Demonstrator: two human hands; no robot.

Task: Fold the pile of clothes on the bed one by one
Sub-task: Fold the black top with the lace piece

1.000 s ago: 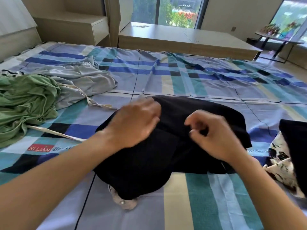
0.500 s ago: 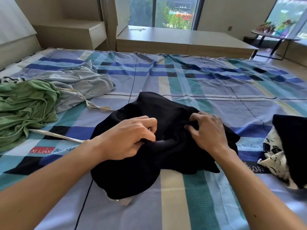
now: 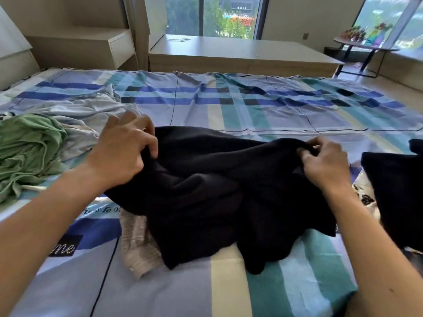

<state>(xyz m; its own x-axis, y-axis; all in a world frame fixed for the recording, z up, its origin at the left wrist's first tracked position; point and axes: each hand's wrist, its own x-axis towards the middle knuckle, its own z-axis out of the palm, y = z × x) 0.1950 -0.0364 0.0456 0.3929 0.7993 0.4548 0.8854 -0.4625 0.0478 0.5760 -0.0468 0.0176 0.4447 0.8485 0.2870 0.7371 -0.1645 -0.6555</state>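
A black garment [image 3: 212,193] lies crumpled across the middle of the plaid bed sheet [image 3: 251,108]. My left hand [image 3: 123,152] grips its left edge, fingers curled into the cloth. Over at the garment's right edge, my right hand [image 3: 325,161] pinches the fabric and lifts it slightly. A beige ribbed piece [image 3: 137,245] pokes out from under the black garment at the front. To the left lie a green garment [image 3: 27,152] and a pale grey one [image 3: 87,115], both unfolded.
A dark folded item [image 3: 398,193] sits at the right on a black-and-white patterned cloth [image 3: 364,195]. Beyond the bed stand a low wooden platform [image 3: 240,53], a cabinet [image 3: 91,46] and a small side table [image 3: 364,46] by the window.
Both hands moved apart from the garment's middle to its left and right edges and took hold there. The cloth is spread wider, and the beige piece underneath shows more.
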